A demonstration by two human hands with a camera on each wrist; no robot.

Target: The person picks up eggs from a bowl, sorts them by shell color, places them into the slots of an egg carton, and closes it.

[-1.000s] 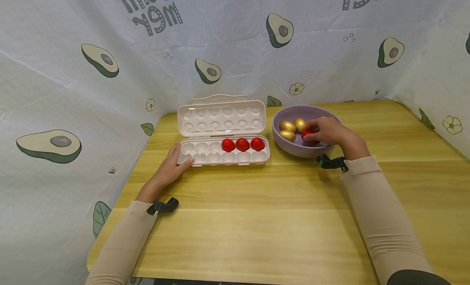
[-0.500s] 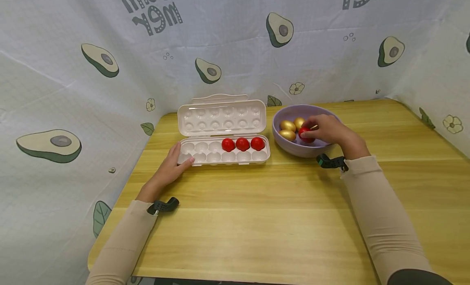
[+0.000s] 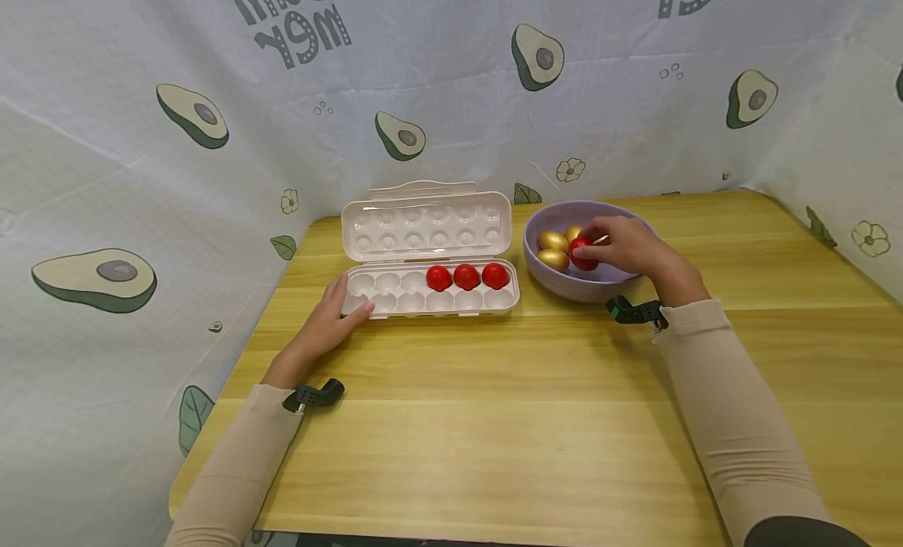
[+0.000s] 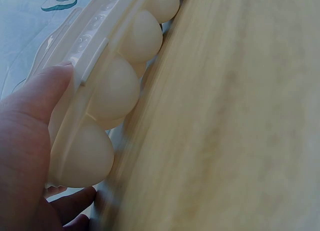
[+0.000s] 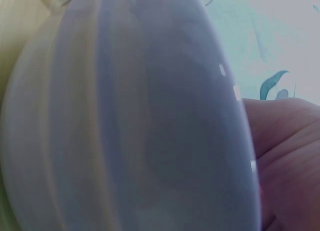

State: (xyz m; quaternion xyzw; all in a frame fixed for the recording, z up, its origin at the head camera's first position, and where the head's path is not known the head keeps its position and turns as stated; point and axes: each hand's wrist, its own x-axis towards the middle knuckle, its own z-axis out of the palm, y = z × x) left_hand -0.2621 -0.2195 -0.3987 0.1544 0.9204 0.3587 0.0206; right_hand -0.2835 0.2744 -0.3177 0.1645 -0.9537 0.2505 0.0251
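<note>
My left hand [image 3: 320, 324] grips the left end of a pale plastic egg box [image 3: 411, 302], its thumb over the front rim. In the left wrist view, the thumb [image 4: 42, 93] lies on the rim beside the rounded cups [image 4: 112, 88], with fingertips around the end. Three red eggs [image 3: 466, 277] fill the right part of the back row. Over the purple bowl [image 3: 574, 291], my right hand [image 3: 628, 245] pinches another red egg [image 3: 582, 258] between thumb and fingers. Several gold eggs [image 3: 553, 259] lie around it. The bowl wall [image 5: 170, 111] hides most of this hand in the right wrist view.
The egg box lid [image 3: 426, 224] stands open at the back, tilted toward the curtain [image 3: 466, 85] printed with avocados. Both the box and the bowl rest near the far edge of the wooden table [image 3: 480, 429].
My right hand has shifted slightly left and up with the red egg inside the bowl. A gold egg now shows behind it. The left hand and egg box have stayed put.
</note>
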